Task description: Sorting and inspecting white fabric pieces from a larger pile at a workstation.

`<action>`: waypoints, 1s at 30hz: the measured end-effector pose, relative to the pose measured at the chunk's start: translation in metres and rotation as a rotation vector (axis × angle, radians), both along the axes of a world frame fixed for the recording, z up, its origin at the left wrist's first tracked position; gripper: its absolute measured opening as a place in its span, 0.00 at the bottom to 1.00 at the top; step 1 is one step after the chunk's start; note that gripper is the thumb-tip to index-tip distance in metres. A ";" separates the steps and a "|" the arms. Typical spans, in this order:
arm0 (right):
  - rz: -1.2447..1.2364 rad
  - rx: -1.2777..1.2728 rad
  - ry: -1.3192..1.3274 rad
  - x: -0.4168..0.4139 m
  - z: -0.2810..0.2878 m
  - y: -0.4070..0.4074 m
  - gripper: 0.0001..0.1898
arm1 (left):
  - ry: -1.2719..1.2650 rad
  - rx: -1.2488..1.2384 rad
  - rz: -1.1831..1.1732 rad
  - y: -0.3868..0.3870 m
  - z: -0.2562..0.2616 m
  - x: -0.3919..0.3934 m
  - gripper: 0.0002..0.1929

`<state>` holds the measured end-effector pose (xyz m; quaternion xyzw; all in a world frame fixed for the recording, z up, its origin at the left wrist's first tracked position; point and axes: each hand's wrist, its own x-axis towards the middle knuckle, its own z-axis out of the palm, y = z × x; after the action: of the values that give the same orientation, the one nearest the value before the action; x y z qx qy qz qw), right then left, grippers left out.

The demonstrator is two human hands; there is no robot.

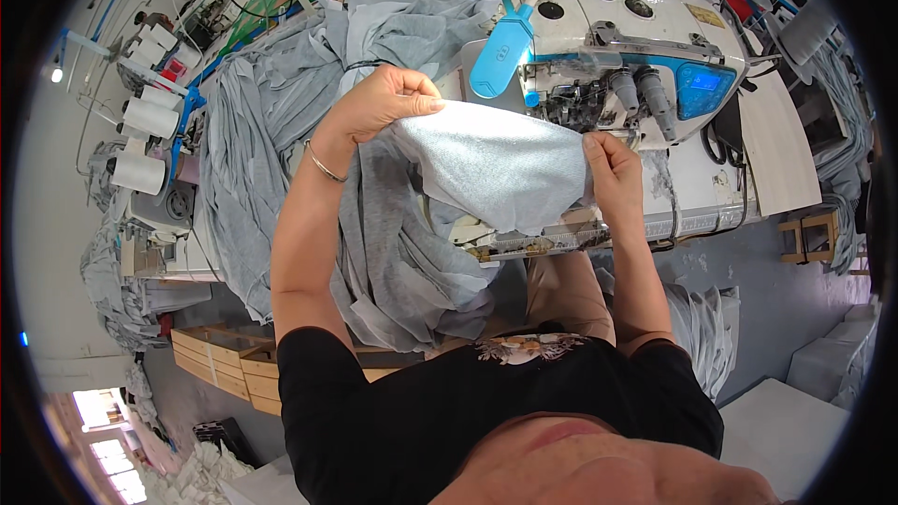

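A light grey knit fabric piece (501, 161) is stretched between my two hands, brightly lit along its upper edge. The fingers and thumb of my left hand (393, 102) pinch its upper left corner. At the right end, my right hand (614, 165) grips the other corner. Just behind the cloth stands a white and blue overlock sewing machine (631, 35), its needle area (572, 98) close to the fabric. Over that area hangs a blue lamp (501, 52) on a white flexible neck. More grey cloth (407, 245) drapes down beneath my left arm.
Heaped grey garments (280, 98) cover the table's left side, with a dark tie (365, 64) around one bundle. Scissors (715, 144) with dark handles lie right of the machine by a pale board (779, 140). White thread cones (151, 116) stand far left. A wooden crate (210, 358) is below.
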<state>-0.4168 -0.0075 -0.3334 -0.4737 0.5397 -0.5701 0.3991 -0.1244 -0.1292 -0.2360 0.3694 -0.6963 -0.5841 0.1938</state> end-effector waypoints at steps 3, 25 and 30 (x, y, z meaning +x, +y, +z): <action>-0.007 -0.031 -0.004 -0.002 -0.002 0.000 0.11 | -0.119 -0.037 -0.046 0.004 0.007 0.000 0.08; -0.082 -0.642 0.596 -0.008 -0.023 0.041 0.18 | -0.104 -1.376 0.425 0.009 -0.035 -0.034 0.13; -0.087 -0.617 0.597 -0.007 -0.020 0.041 0.18 | -0.109 -1.373 0.452 0.007 -0.037 -0.035 0.12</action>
<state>-0.4240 0.0333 -0.3532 -0.6918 0.4552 -0.5590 0.0410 -0.1598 -0.1222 -0.2728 0.3279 -0.8214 0.0583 0.4631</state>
